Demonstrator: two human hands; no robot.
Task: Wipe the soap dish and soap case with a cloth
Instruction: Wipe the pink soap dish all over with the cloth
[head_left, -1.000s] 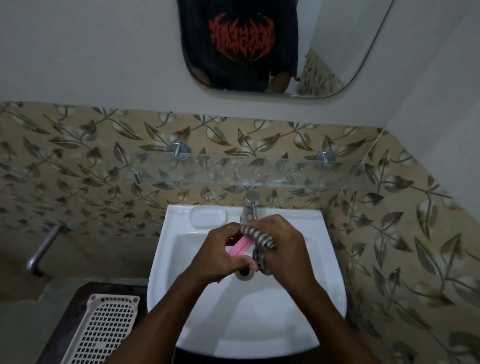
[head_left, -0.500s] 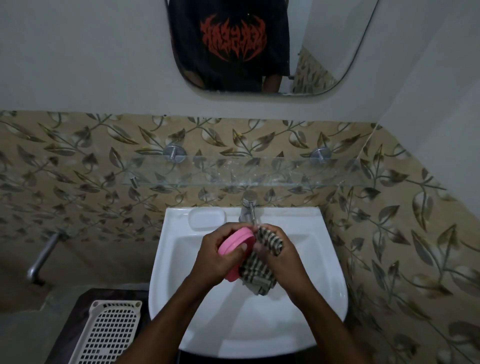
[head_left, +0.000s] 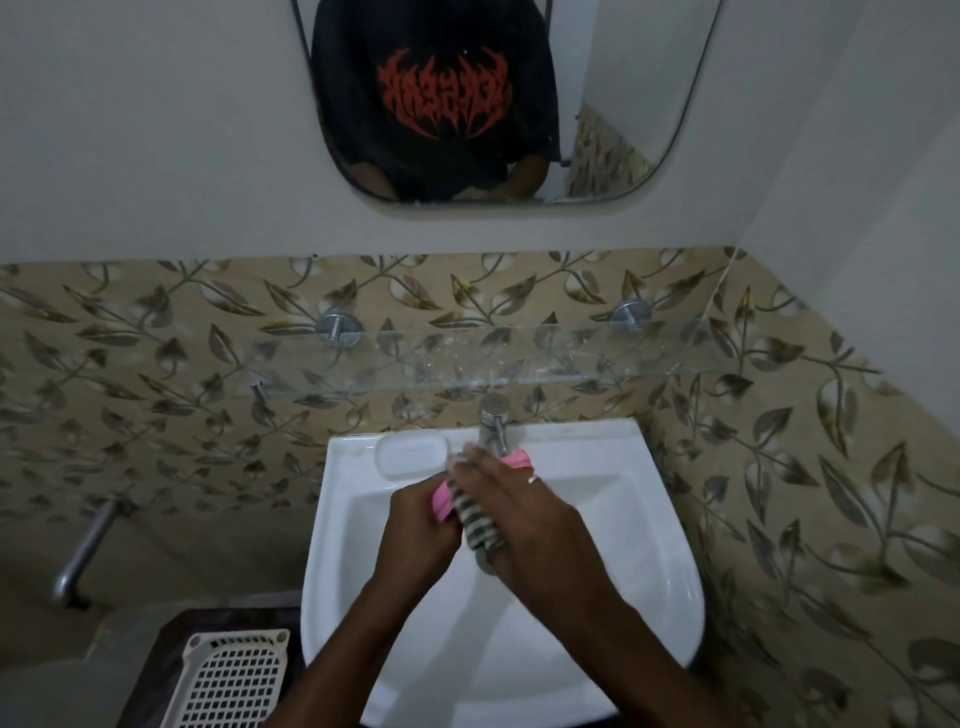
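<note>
Over the white basin (head_left: 644, 519) my left hand (head_left: 421, 530) grips a pink soap case (head_left: 443, 503), most of it hidden by my fingers; its far end shows pink near the tap. My right hand (head_left: 524, 514) presses a striped cloth (head_left: 478, 522) flat against the case, fingers stretched toward the tap. The cloth hangs down between my two hands. A moulded white soap dish (head_left: 410, 454) sits in the basin's back left rim, just left of my fingertips, with nothing in it.
A chrome tap (head_left: 493, 421) stands at the basin's back, right behind my fingers. A glass shelf (head_left: 467, 358) runs above it on two metal mounts. A white plastic basket (head_left: 234, 680) lies lower left. A metal pipe (head_left: 85, 551) juts from the left wall. A mirror (head_left: 493, 104) hangs above.
My hands moved up toward the tap. The right hand flattened and slid forward over the pink case with the cloth; the case turned and is now mostly covered.
</note>
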